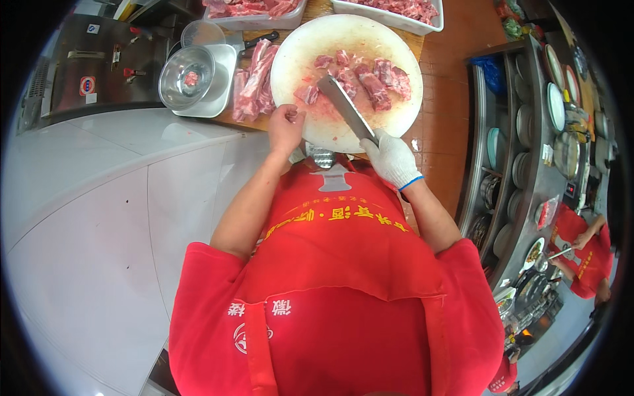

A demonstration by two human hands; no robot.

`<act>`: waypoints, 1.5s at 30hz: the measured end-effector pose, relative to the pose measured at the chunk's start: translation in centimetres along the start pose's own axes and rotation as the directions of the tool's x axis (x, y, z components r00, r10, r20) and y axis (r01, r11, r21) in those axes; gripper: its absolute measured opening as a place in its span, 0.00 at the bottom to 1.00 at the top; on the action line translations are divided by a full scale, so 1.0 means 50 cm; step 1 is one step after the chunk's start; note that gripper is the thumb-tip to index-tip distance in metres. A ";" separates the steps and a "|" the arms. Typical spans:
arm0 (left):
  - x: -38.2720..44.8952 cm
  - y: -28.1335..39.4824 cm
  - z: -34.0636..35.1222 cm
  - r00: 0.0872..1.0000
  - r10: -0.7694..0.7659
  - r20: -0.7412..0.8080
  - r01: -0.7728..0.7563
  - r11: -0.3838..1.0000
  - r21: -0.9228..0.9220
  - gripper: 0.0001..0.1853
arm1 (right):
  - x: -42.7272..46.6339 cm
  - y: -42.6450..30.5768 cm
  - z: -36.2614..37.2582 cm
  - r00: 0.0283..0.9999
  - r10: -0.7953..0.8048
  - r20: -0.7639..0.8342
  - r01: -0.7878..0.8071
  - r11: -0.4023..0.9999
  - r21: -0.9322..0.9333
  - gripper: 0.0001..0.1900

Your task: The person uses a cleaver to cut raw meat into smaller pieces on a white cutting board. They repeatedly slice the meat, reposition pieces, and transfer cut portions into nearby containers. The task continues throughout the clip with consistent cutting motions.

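My right hand [394, 161], in a white knit glove with a blue cuff edge, grips the handle of a cleaver [347, 108]. Its blade lies over a round white chopping board [317, 44], pointing up and to the left, beside chunks of raw meat [374, 86]. Bare and loosely curled, my left hand [287, 127] is at the board's lower left edge; I cannot tell whether its fingers hold anything. Just above it, left of the board, long strips of raw rib meat [255, 81] lie on the wooden table.
Two white tubs of cut meat [277, 21] [438, 20] stand behind the board. To the left are a steel bowl [171, 79] on a white tray [225, 94] and a black-handled knife [262, 39]. Shelves of plates [525, 126] stand at right, with a co-worker [584, 247] beyond.
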State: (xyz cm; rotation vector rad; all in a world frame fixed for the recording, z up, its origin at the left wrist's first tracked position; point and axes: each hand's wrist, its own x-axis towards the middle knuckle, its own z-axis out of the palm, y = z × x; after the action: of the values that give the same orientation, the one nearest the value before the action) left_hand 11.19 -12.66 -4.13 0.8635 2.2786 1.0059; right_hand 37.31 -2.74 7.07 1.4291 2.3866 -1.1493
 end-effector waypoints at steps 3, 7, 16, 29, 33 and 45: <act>0.008 0.009 0.014 0.974 0.222 -0.048 -0.211 0.964 0.162 0.16 | 0.010 -0.046 -0.001 1.000 -0.024 -0.008 0.024 1.000 -0.015 0.19; 0.055 0.013 0.041 0.911 0.409 -0.042 -0.390 0.891 0.232 0.14 | 0.039 -0.082 0.006 0.998 -0.058 -0.019 0.055 0.988 -0.144 0.18; 0.056 -0.089 -0.011 0.796 0.605 -0.024 -0.602 0.795 0.079 0.13 | 0.041 -0.058 0.056 1.000 -0.007 -0.002 0.007 0.993 -0.115 0.18; 0.069 -0.051 -0.021 0.779 0.627 0.005 -0.620 0.770 0.152 0.15 | -0.037 -0.199 -0.050 0.946 -0.034 -0.323 0.135 0.946 0.295 0.17; 0.141 0.009 0.003 0.810 0.543 0.223 -0.586 0.767 0.261 0.14 | -0.046 -0.103 -0.014 0.967 0.147 -0.206 -0.064 0.929 0.365 0.18; 0.251 0.066 -0.044 0.802 -0.025 0.597 0.525 0.509 -0.683 0.21 | -0.102 0.089 0.035 0.904 0.411 0.116 -0.406 0.742 0.533 0.18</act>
State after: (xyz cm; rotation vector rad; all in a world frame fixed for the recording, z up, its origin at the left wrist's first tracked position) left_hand 2.47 -2.97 -2.58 0.2396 1.1516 1.2993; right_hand 43.19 -6.31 5.81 1.9896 1.6478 -1.7643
